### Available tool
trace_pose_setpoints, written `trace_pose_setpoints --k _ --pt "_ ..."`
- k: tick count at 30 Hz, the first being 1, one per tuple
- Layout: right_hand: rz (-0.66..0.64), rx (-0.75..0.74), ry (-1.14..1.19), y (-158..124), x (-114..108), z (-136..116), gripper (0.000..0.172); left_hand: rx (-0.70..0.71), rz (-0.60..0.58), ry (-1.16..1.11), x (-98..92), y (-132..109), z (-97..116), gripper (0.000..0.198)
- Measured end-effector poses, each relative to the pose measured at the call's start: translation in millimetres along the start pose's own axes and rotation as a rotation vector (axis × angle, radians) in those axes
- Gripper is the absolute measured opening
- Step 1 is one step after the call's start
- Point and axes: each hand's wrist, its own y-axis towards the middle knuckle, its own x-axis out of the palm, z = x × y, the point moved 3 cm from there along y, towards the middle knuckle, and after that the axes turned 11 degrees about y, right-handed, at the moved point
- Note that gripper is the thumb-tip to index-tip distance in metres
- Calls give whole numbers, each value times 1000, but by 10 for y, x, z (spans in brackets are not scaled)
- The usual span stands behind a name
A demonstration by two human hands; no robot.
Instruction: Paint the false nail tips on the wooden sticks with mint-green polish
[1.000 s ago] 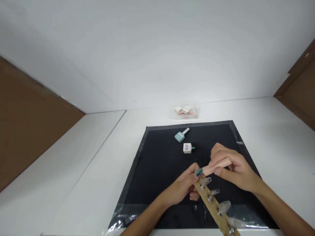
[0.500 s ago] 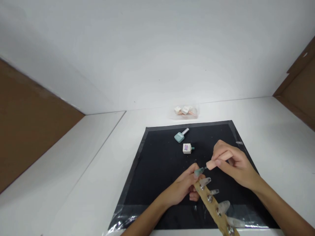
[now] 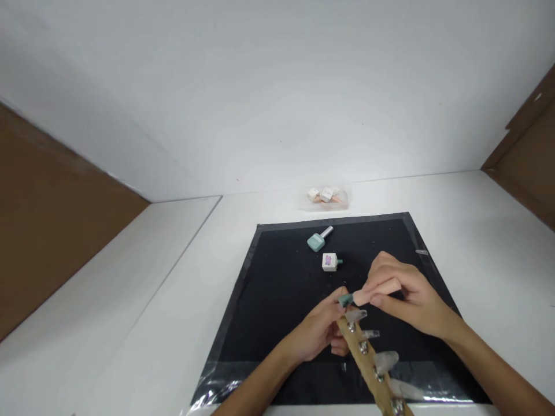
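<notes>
My left hand (image 3: 323, 325) is closed around the far end of a tan nail display stick (image 3: 366, 367). Several clear false nails (image 3: 385, 361) stand on metal holders along the stick. At the far end, beside my left fingers, is a green-coated false nail (image 3: 346, 300). My right hand (image 3: 407, 294) pinches a nail polish brush by its pink handle (image 3: 379, 291), its tip against the green nail. On the black mat beyond lies a white polish bottle (image 3: 329, 262) on its side, its green-smeared neck uncapped and pointing right.
A teal polish bottle with a silver cap (image 3: 316, 241) lies farther back on the black mat (image 3: 277, 277). Behind the mat, a clear plastic box (image 3: 327, 199) holds white bottles with pink handles. One loose clear nail (image 3: 421, 252) rests at the mat's right edge.
My right hand has moved left and slightly down with the brush, closer over the green nail. The stick has shifted a little left and turned slightly. The nail looks darker green.
</notes>
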Motion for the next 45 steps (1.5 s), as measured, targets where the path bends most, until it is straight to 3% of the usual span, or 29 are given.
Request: trace_pose_setpoints --k 5,11,14,17,19,25,36,45 --pt "61 -25 25 -16 -27 10 11 -13 11 -6 -9 -5 -2 35" --pt "28 5 3 -7 -1 2 7 -20 17 -12 -3 -6 1 37" --pt "148 32 27 -46 -44 24 14 -6 9 -28 -4 -20 -3 40" --pt "334 115 103 -126 -126 80 10 -17 -5 -52 -6 -38 -8 44" --pt "381 150 194 -169 -151 107 11 -33 -29 -61 -1 -46 -13 45" --pt "219 120 415 -166 -37 57 18 -19 -98 -65 29 -49 -51 38" --pt "66 82 158 -82 2 -91 11 75 -233 -162 151 -80 -27 31" --pt "7 86 142 -58 7 -108 17 48 -164 -120 171 -90 -13 32"
